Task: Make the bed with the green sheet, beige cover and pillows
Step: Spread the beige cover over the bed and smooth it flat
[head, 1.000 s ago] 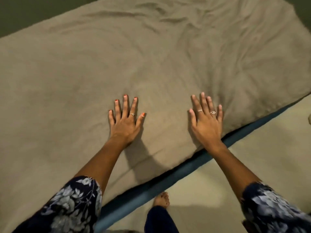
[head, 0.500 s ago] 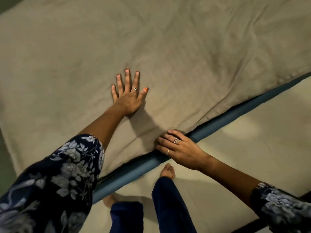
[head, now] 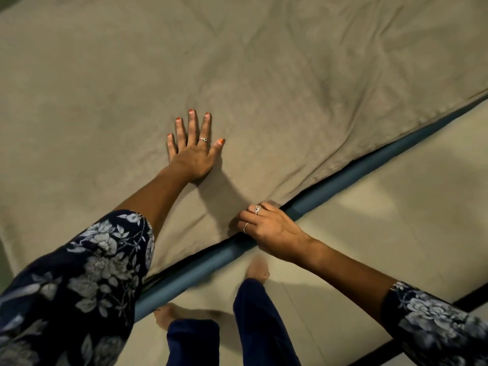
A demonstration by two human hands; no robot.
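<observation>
The left hand (head: 194, 151) is lying flat on the beige cover (head: 264, 75), fingers straight and slightly fanned, pointing toward twelve o'clock, palm pressing into the soft cloth. Orange polish is showing on its nails and a thin ring on one finger. At about four o'clock from it, the right hand (head: 266, 225) is curling over the near hem of the cover, fingers bent around the fabric's edge where it meets the bed's rim; two rings are glinting on its fingers. Whether the fingertips are pinching the cloth underneath cannot be told, as they are tucked out of sight.

The cover is a matte, woven-looking sheet of dull beige, spreading across nearly the whole upper part of the view, its surface rippling in shallow creases that are fanning from the right hand toward two o'clock. Its stitched hem is running diagonally from seven o'clock up to three o'clock. Just below the hem, a smooth blue-green band, the bed edge (head: 369, 186), is following the same diagonal.

Both forearms are reaching out bare from dark floral sleeves (head: 87, 273) patterned with pale blossoms. Toward six o'clock, dark trouser legs (head: 253, 318) and bare feet (head: 257, 269), blurred, are standing on a pale, smooth floor (head: 396, 220).
</observation>
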